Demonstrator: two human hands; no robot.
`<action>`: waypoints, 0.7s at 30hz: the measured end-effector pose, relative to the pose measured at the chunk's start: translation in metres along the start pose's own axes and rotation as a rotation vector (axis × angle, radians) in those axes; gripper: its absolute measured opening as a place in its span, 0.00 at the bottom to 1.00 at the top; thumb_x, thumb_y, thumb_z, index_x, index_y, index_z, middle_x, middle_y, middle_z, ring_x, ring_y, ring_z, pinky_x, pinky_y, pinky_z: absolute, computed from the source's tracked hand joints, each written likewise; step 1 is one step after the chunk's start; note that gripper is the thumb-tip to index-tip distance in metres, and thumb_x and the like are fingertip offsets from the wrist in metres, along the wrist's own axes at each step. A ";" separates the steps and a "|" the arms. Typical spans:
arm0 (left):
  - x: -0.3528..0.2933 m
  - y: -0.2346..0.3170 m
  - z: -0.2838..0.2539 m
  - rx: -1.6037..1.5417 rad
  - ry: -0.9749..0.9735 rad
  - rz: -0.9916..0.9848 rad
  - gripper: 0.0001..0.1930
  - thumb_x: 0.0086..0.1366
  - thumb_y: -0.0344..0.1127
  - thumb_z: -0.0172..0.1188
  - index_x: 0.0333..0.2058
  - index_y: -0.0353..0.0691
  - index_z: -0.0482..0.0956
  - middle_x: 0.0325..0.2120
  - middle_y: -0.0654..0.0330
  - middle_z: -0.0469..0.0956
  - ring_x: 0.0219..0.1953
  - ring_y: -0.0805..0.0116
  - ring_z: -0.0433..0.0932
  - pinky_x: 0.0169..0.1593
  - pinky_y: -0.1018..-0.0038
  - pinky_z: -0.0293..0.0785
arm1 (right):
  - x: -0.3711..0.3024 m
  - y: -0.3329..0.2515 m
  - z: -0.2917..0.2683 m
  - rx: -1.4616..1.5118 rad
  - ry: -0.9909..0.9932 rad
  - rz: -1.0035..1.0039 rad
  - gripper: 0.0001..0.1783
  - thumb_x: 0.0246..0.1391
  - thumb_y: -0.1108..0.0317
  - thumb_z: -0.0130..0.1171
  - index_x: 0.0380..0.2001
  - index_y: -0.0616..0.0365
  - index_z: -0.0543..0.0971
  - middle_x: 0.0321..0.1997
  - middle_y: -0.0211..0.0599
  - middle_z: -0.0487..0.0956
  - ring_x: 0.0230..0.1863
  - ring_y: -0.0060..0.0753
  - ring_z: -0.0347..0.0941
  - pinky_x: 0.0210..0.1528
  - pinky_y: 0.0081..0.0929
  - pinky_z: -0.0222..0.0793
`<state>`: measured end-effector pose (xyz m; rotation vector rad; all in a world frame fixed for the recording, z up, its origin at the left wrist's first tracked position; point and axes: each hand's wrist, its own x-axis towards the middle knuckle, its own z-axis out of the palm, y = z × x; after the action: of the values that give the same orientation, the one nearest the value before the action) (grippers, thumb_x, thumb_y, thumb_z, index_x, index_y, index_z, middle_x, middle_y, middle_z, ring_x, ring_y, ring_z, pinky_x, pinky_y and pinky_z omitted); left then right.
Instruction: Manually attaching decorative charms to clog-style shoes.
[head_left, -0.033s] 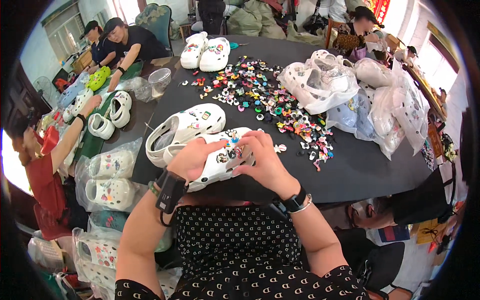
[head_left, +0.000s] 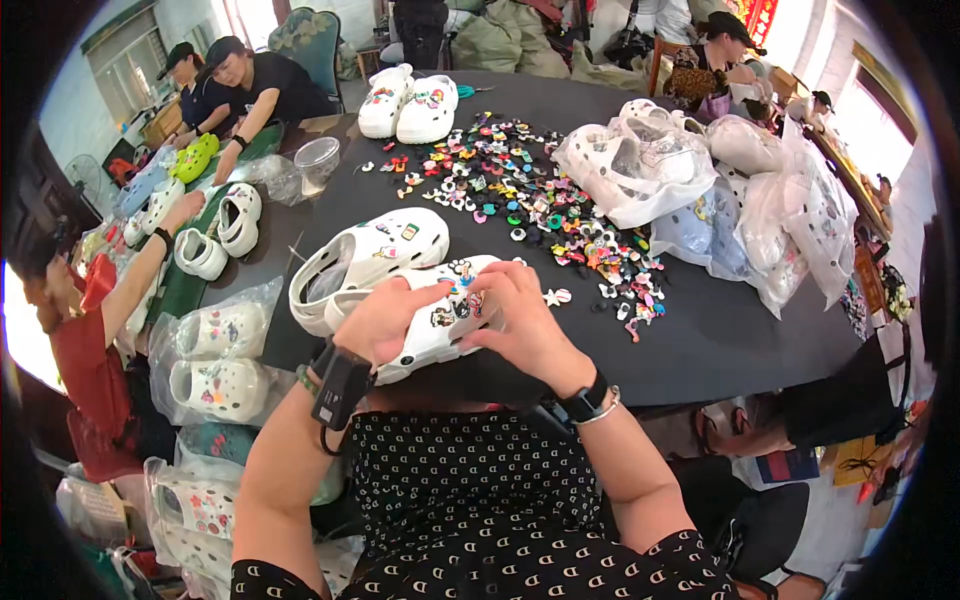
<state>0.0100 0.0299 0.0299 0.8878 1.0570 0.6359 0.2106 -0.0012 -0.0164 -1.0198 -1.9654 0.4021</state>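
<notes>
My left hand (head_left: 388,320) grips a white clog shoe (head_left: 440,330) at the near edge of the black table (head_left: 720,330), holding it from the left side. My right hand (head_left: 520,320) rests on the shoe's top from the right, fingertips pinching a small colourful charm pressed against it. Several charms are fixed on this shoe. A second white clog (head_left: 365,255), with a few charms on it, lies just behind on the table.
A spread of loose colourful charms (head_left: 540,205) covers the table's middle. Another white pair (head_left: 408,100) stands at the far side, bagged white clogs (head_left: 640,170) at right. People at left handle more clogs (head_left: 220,225); a clear plastic cup (head_left: 318,165) stands near them. Bagged clogs (head_left: 215,360) lie by my left arm.
</notes>
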 end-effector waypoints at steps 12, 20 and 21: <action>0.007 -0.038 -0.014 -0.019 0.065 0.362 0.16 0.65 0.27 0.56 0.51 0.32 0.71 0.47 0.57 0.77 0.46 0.67 0.77 0.48 0.70 0.74 | 0.016 0.010 0.022 0.001 0.028 0.035 0.30 0.17 0.62 0.79 0.29 0.51 0.73 0.41 0.36 0.69 0.46 0.46 0.63 0.45 0.40 0.62; 0.011 -0.032 -0.011 -0.072 -0.017 0.305 0.17 0.64 0.24 0.52 0.52 0.33 0.69 0.47 0.55 0.76 0.45 0.65 0.77 0.48 0.70 0.74 | 0.017 0.001 0.017 0.018 -0.021 0.150 0.32 0.15 0.64 0.80 0.28 0.50 0.70 0.43 0.34 0.66 0.48 0.43 0.60 0.43 0.36 0.58; 0.012 -0.033 -0.012 -0.075 -0.014 0.306 0.17 0.64 0.24 0.52 0.52 0.33 0.69 0.47 0.55 0.76 0.45 0.65 0.77 0.48 0.70 0.74 | 0.018 0.002 0.017 0.024 -0.022 0.161 0.32 0.15 0.64 0.80 0.27 0.50 0.70 0.43 0.34 0.66 0.48 0.43 0.60 0.43 0.37 0.58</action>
<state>0.0041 0.0265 -0.0071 0.9956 0.8854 0.9175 0.1929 0.0153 -0.0174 -1.1671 -1.8998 0.5262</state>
